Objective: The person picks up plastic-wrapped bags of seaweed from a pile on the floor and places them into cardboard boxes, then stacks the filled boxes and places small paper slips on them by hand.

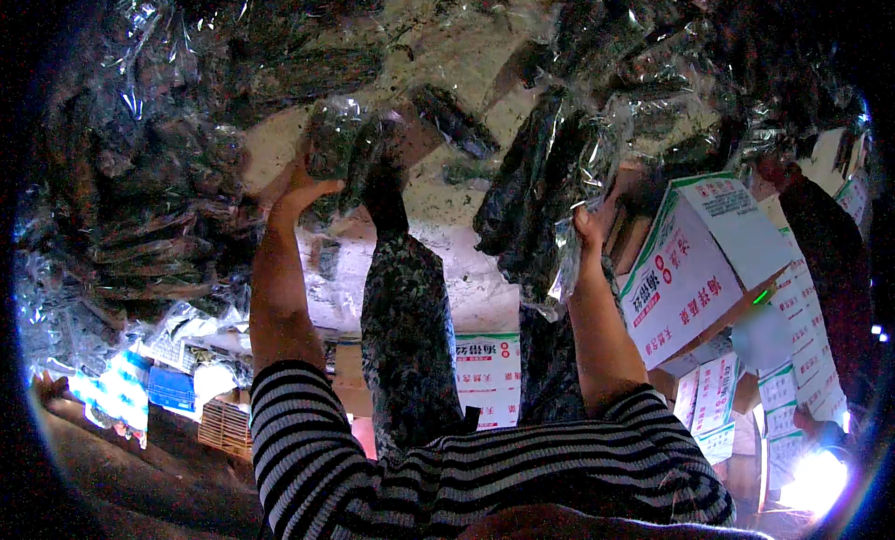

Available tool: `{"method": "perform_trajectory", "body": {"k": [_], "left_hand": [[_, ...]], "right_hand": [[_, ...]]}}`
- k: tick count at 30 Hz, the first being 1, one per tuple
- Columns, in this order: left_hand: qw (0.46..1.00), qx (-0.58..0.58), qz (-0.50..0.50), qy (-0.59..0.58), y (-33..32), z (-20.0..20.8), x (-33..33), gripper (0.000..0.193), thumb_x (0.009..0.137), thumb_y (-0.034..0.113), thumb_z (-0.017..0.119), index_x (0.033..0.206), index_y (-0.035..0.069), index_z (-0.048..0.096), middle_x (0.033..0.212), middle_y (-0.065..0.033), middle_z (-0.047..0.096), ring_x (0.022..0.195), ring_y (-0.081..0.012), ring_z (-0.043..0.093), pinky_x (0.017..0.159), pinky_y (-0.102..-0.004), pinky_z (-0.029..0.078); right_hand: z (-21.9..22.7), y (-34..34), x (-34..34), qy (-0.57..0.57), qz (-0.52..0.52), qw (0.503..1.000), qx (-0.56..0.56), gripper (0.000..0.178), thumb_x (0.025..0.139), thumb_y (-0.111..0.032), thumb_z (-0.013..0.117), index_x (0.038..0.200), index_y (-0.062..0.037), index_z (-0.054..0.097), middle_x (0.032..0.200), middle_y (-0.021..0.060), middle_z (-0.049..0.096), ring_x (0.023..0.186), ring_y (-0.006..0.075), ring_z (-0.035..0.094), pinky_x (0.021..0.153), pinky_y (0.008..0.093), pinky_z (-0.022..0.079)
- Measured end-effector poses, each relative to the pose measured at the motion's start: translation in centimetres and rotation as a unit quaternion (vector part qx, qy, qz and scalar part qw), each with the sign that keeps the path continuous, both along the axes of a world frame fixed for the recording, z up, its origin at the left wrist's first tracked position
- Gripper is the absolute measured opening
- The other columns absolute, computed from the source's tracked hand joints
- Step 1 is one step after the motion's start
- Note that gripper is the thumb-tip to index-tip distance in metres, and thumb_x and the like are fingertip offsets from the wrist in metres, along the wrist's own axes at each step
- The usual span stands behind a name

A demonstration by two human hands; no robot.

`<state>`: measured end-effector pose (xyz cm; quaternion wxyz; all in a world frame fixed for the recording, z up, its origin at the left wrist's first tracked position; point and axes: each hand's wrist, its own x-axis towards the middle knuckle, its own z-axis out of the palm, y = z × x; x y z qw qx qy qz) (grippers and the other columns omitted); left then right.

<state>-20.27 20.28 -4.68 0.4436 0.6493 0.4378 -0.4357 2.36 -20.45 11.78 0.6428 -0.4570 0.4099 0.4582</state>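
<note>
My right hand is closed on the edge of a clear plastic bag with dark, ragged contents, which hangs in front of my right leg. My left hand is reaching forward, thumb and fingers spread, beside a dark packet in clear plastic; the finger ends are partly lost in shadow. Between my hands, my camouflage-trousered leg stands on the pale floor. Another dark packet lies beyond the dark foot.
Piles of dark packets in clear plastic lie at left and far right. A white and green carton stands at right, with stacked cartons behind it. A co-worker's dark sleeve reaches in there. A bright light shines lower right.
</note>
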Motion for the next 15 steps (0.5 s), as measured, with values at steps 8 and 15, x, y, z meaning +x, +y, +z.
{"method": "perform_trajectory", "body": {"k": [8, 15], "left_hand": [[0.987, -0.021, 0.127, -0.091, 0.0, 5.1, -1.6, 0.097, 0.062, 0.016, 0.084, 0.14, 0.002, 0.03, 0.138, -0.014, 0.04, 0.127, -0.0265, 0.039, 0.104, -0.0368, 0.034], [0.985, -0.109, 0.112, -0.077, -6.0, 7.7, 7.4, 0.092, 0.063, 0.012, 0.083, 0.14, 0.006, 0.034, 0.131, -0.0089, 0.048, 0.12, -0.0241, 0.045, 0.099, -0.035, 0.038]], "right_hand": [[1.3, 1.0, 0.9, 0.018, -0.059, 0.998, 0.03, 0.06, 0.071, -0.043, 0.069, 0.114, -0.0033, 0.056, 0.096, 0.0118, 0.065, 0.083, 0.0274, 0.065, 0.074, 0.0417, 0.054], [1.5, -1.1, 0.9, 0.047, -0.056, 0.995, 0.066, 0.056, 0.073, -0.042, 0.065, 0.113, -0.0032, 0.056, 0.095, 0.0117, 0.066, 0.081, 0.0267, 0.065, 0.073, 0.0397, 0.055]]}}
